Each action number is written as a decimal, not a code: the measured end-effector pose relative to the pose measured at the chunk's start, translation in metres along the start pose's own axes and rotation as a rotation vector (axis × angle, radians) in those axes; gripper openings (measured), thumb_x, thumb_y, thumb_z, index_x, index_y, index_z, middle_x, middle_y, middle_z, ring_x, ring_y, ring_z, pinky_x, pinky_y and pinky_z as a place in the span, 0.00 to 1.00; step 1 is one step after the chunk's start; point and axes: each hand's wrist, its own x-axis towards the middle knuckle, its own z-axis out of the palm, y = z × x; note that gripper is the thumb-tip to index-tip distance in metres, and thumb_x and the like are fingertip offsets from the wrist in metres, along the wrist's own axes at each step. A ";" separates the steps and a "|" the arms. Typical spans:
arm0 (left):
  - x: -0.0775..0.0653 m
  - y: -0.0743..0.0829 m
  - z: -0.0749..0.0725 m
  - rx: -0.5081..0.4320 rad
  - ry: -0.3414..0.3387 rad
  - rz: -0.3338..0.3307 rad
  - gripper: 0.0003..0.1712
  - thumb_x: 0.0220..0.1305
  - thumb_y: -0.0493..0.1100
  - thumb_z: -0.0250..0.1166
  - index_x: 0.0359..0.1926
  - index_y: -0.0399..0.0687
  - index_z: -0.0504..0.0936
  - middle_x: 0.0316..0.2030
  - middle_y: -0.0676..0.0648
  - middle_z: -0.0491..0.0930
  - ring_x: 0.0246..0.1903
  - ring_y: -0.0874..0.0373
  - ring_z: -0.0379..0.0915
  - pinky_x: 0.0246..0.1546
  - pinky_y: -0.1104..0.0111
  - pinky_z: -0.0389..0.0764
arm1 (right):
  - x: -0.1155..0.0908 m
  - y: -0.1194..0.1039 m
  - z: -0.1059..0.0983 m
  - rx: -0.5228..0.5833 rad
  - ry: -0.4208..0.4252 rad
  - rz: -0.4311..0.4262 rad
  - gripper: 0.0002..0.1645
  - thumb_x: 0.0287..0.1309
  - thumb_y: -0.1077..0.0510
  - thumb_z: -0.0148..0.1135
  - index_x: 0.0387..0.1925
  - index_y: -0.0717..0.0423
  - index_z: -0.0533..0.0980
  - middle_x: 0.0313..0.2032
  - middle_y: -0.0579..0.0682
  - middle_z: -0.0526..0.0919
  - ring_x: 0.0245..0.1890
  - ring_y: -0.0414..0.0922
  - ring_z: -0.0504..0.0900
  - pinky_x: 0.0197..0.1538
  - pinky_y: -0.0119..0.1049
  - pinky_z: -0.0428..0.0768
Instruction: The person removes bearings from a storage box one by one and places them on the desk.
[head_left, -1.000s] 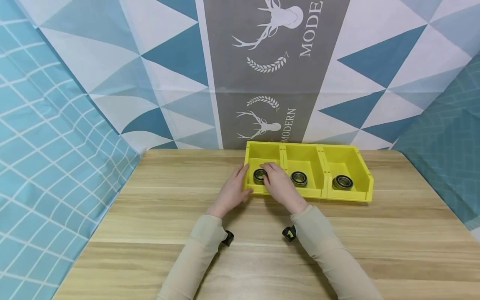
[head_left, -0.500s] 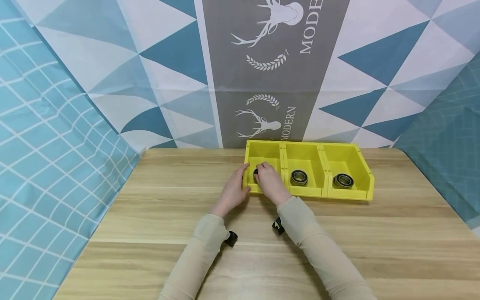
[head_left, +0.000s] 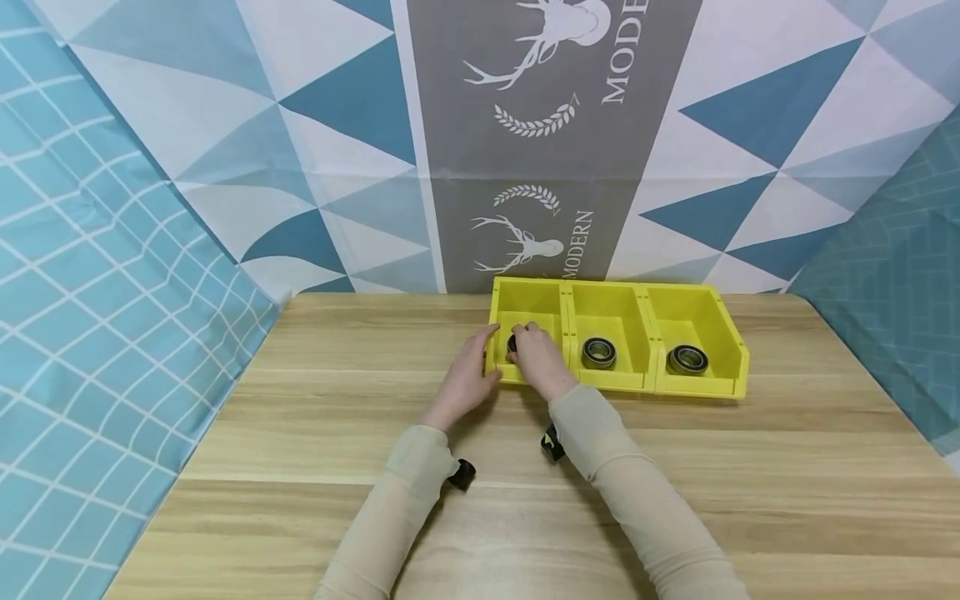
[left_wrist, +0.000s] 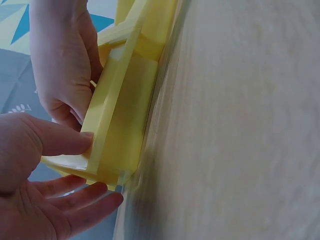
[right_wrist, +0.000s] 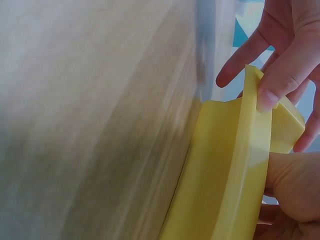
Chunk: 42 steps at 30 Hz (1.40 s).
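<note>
I had the left arm (head_left: 382,517) and right arm (head_left: 645,500) reaching forward, angled inward so the hands nearly met. On the left hand (head_left: 467,375), I kept the thumb (left_wrist: 65,141) apart from nearly straight, slightly fanned fingers (left_wrist: 80,196). I had the right hand (head_left: 542,360) tipped downward close beside it, fingers curled.

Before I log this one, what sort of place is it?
Probably a staged work corner: printed sheets stand behind and beside a wood-grain table, where three joined yellow bins hold bearings.
</note>
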 end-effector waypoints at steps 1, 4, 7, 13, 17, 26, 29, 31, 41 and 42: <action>0.000 0.000 0.000 0.001 -0.001 0.001 0.42 0.54 0.33 0.63 0.67 0.51 0.54 0.61 0.39 0.62 0.60 0.48 0.61 0.61 0.59 0.64 | 0.001 0.000 -0.001 0.001 -0.008 0.006 0.25 0.53 0.57 0.63 0.50 0.66 0.71 0.43 0.64 0.75 0.42 0.57 0.78 0.46 0.44 0.79; 0.002 0.000 -0.001 -0.002 -0.005 0.003 0.42 0.54 0.33 0.63 0.67 0.51 0.54 0.61 0.39 0.62 0.60 0.48 0.60 0.61 0.59 0.64 | 0.004 0.001 -0.003 0.000 -0.029 0.020 0.26 0.52 0.57 0.64 0.51 0.66 0.71 0.44 0.65 0.75 0.43 0.56 0.77 0.46 0.44 0.79; 0.003 0.001 -0.002 -0.007 -0.005 0.005 0.42 0.54 0.33 0.63 0.67 0.51 0.54 0.61 0.39 0.62 0.60 0.48 0.60 0.62 0.59 0.64 | 0.006 0.001 -0.005 0.006 -0.047 0.037 0.28 0.51 0.56 0.65 0.52 0.65 0.71 0.44 0.64 0.75 0.43 0.56 0.77 0.46 0.44 0.79; 0.003 0.000 -0.002 -0.006 0.000 0.010 0.41 0.54 0.34 0.62 0.67 0.51 0.54 0.61 0.39 0.62 0.59 0.48 0.61 0.61 0.59 0.64 | 0.009 0.001 -0.006 0.014 -0.072 0.072 0.28 0.51 0.57 0.64 0.54 0.63 0.70 0.46 0.64 0.75 0.43 0.56 0.77 0.46 0.44 0.79; 0.002 0.000 -0.002 -0.013 -0.001 0.003 0.41 0.54 0.33 0.62 0.67 0.50 0.55 0.61 0.39 0.62 0.60 0.48 0.60 0.62 0.59 0.63 | 0.008 0.000 -0.005 0.011 -0.085 0.082 0.27 0.53 0.58 0.63 0.54 0.63 0.70 0.45 0.65 0.74 0.41 0.56 0.78 0.44 0.44 0.80; 0.000 -0.002 0.000 -0.016 -0.002 -0.001 0.41 0.54 0.33 0.63 0.67 0.50 0.55 0.59 0.38 0.64 0.57 0.48 0.63 0.60 0.59 0.66 | 0.006 0.000 -0.003 0.020 -0.074 0.096 0.26 0.53 0.59 0.63 0.54 0.63 0.70 0.46 0.66 0.73 0.42 0.57 0.77 0.45 0.45 0.79; -0.001 -0.003 0.001 -0.015 -0.002 0.005 0.41 0.54 0.33 0.63 0.67 0.50 0.55 0.59 0.38 0.64 0.57 0.48 0.63 0.60 0.59 0.66 | 0.005 0.001 -0.001 0.030 -0.033 0.080 0.27 0.51 0.59 0.64 0.54 0.63 0.70 0.46 0.67 0.73 0.43 0.58 0.77 0.46 0.46 0.79; -0.001 -0.003 0.001 -0.015 0.001 0.011 0.41 0.54 0.33 0.63 0.67 0.50 0.55 0.59 0.38 0.64 0.57 0.48 0.63 0.60 0.59 0.66 | 0.004 0.002 -0.001 0.035 0.007 0.062 0.27 0.50 0.60 0.65 0.53 0.63 0.70 0.46 0.67 0.73 0.43 0.59 0.76 0.46 0.46 0.79; 0.000 -0.005 0.001 -0.013 0.007 0.030 0.41 0.54 0.33 0.63 0.67 0.49 0.55 0.59 0.38 0.63 0.57 0.48 0.63 0.59 0.59 0.67 | 0.000 0.006 0.002 0.093 0.164 -0.038 0.27 0.44 0.64 0.68 0.50 0.61 0.73 0.47 0.63 0.71 0.45 0.59 0.72 0.49 0.47 0.76; 0.000 -0.005 0.001 -0.012 0.004 0.029 0.41 0.54 0.34 0.63 0.67 0.49 0.55 0.59 0.38 0.63 0.56 0.48 0.63 0.59 0.59 0.67 | 0.000 0.006 0.002 0.090 0.183 -0.051 0.27 0.44 0.65 0.68 0.49 0.61 0.73 0.47 0.63 0.71 0.45 0.60 0.72 0.49 0.47 0.75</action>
